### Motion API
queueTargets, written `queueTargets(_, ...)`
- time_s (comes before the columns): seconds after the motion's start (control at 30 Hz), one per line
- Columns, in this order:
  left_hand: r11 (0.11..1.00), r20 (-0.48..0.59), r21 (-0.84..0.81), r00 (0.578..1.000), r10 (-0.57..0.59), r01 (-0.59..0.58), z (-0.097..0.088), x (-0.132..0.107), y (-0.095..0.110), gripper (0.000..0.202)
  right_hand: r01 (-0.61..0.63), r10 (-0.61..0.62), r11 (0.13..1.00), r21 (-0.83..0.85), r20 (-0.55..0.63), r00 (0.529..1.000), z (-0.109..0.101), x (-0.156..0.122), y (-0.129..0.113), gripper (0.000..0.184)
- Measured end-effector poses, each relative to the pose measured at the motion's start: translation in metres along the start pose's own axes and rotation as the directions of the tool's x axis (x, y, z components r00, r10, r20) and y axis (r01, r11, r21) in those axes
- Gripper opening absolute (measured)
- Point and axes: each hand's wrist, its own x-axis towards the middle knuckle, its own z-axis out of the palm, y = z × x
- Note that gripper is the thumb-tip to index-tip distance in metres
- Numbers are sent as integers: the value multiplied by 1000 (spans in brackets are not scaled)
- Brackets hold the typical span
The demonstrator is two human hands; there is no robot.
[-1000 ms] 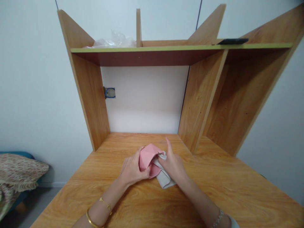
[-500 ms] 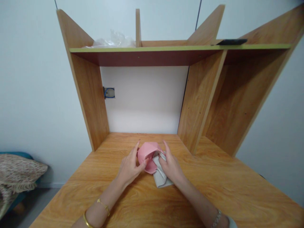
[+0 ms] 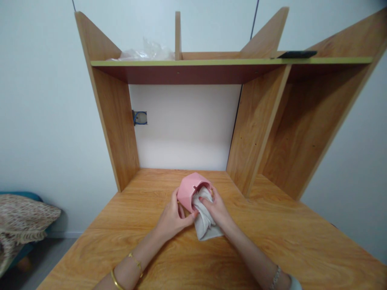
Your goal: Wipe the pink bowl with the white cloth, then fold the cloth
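A pink faceted bowl (image 3: pixel 189 189) with a small notch in its rim is tilted so that its opening faces me, just over the desk. My left hand (image 3: pixel 171 215) grips its left side, thumb at the lower rim and fingers round the outside. A light grey cloth (image 3: pixel 205 225) is pushed partly into the opening, and its folded end hangs down toward the desk. My right hand (image 3: pixel 218 209) is closed on the cloth at the bowl's right rim. The thumb presses the cloth on the inside, while the other fingers are mostly hidden.
The wooden desk (image 3: pixel 136 249) carries a shelf unit (image 3: pixel 113 129) along its back. On the upper shelf lie clear plastic wrap (image 3: pixel 148 50) and a dark flat object (image 3: pixel 298 54). An uncovered socket box (image 3: pixel 140 117) shows in the wall. Left stands a blue seat with a knitted throw (image 3: pixel 27 219).
The bowl has turned and tipped, so its opening now faces lower right with the notch showing. My right thumb has moved into the opening with the cloth, and my left fingers wrap closer.
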Motion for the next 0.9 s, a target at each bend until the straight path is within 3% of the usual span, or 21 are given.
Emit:
queueTargets(0.1, 997, -59, 36, 996, 72, -70, -2, 1, 3, 66, 6, -5, 998, -56, 26, 1000, 1, 2, 3, 54)
queueTargets(0.2, 986, -73, 103, 988, 136, -128, -5, 1, 4, 69, -9, 12, 969, -247, 10, 1000, -4, 4, 4, 61)
queueTargets(0.33, 967, -13, 237, 995, 99, -93, -7, 0, 3, 77, -17, 0, 835, -550, -31, 1000, -17, 5, -3, 76)
queueTargets(0.47, 927, 39, 367, 997, 70, -80, -11, 0, 6, 80, 39, -38, 673, -739, 18, 999, -20, 0, -12, 74)
queueTargets(0.8, 836, 128, 514, 981, 147, -192, -36, 1, 0, 69, 283, -134, 573, -769, 253, 958, -5, -18, -21, 71)
queueTargets(0.9, 844, 115, 503, 982, 148, -187, -35, 1, 0, 67, 331, -137, 607, -722, 315, 939, -6, -19, -18, 69)
